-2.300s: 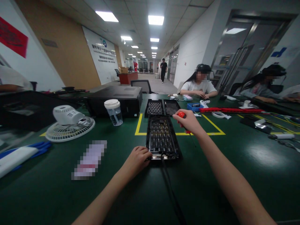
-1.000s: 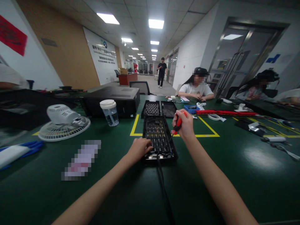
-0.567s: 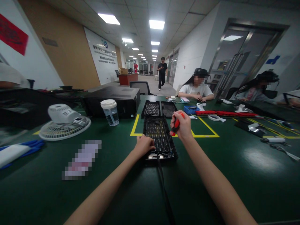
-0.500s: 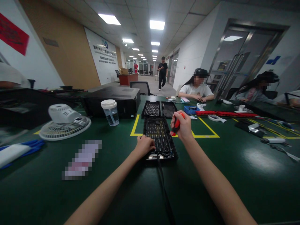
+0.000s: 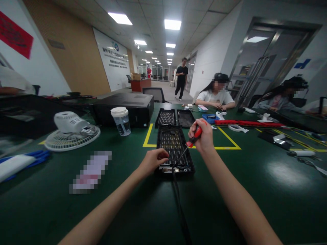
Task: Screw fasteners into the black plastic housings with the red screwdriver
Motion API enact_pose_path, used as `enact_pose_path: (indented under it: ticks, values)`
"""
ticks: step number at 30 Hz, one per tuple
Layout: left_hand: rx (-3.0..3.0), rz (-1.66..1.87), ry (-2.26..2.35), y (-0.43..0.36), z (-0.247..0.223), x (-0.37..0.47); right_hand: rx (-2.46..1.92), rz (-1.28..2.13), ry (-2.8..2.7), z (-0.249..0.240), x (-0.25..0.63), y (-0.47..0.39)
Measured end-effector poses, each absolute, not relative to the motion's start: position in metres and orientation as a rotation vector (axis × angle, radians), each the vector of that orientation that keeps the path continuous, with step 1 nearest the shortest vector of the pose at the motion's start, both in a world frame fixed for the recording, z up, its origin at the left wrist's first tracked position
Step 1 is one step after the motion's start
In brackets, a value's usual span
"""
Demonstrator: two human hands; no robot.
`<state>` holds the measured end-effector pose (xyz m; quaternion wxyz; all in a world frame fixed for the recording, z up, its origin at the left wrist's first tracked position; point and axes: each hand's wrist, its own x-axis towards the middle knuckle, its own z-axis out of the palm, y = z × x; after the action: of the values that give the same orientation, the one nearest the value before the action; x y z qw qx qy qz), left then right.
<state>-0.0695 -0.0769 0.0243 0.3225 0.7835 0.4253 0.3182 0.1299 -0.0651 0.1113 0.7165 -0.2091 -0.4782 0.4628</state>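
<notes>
My right hand (image 5: 203, 136) is closed round the red and black handle of a screwdriver (image 5: 196, 134). The screwdriver's thin shaft slants down to the left, its tip over the near part of a black, open, rectangular device (image 5: 188, 158). Rows of small light marks cover the device's inner panel, and small parts show along its near end. A black flat cable (image 5: 178, 200) runs from that end towards me. At the device's left edge is my left hand (image 5: 153, 160), its fingers curled and thumb and fingertips close together. Whatever they hold, if anything, is too small to tell.
Behind the device lies an open black case (image 5: 166, 118) with rows of small pieces. A lidded cup (image 5: 121, 124), a white fan (image 5: 70, 127) and a large black box (image 5: 138, 110) stand left. A blue tray (image 5: 209, 118) is back right. Other people sit beyond; one stands farther off.
My left hand has shifted slightly and its fingers have changed from resting over the device's edge to a curled pinch. The screwdriver leans more, with its shaft more visible. The distant person has moved.
</notes>
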Motion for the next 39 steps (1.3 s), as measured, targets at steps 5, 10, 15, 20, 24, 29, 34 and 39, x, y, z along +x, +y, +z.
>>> enact_pose_path:
  ticks: [5, 10, 15, 20, 24, 29, 34, 39]
  values:
    - [1.741, 0.851, 1.018, -0.097, 0.016, -0.073, -0.368, 1.133, -0.955, 0.115, 0.125, -0.072]
    - [1.615, 0.903, 1.011, -0.104, 0.008, -0.074, -0.336, 1.179, -0.927, 0.118, 0.123, -0.077]
    - [1.501, 0.9, 1.001, -0.108, 0.004, -0.073, -0.361, 1.144, -0.94, 0.122, 0.124, -0.081]
    - [1.405, 0.929, 0.991, -0.114, 0.007, -0.072, -0.344, 1.117, -0.959, 0.127, 0.125, -0.087]
    - [1.344, 0.938, 0.998, -0.117, 0.01, -0.071, -0.304, 1.122, -0.968, 0.131, 0.125, -0.091]
    - [1.344, 0.953, 0.995, -0.118, 0.012, -0.072, -0.285, 1.119, -0.983, 0.133, 0.124, -0.095]
    - [1.306, 0.954, 0.962, -0.12, 0.016, -0.072, -0.329, 1.074, -1.005, 0.134, 0.123, -0.097]
    - [1.305, 0.96, 0.947, -0.121, 0.017, -0.071, -0.364, 1.047, -1.02, 0.134, 0.122, -0.098]
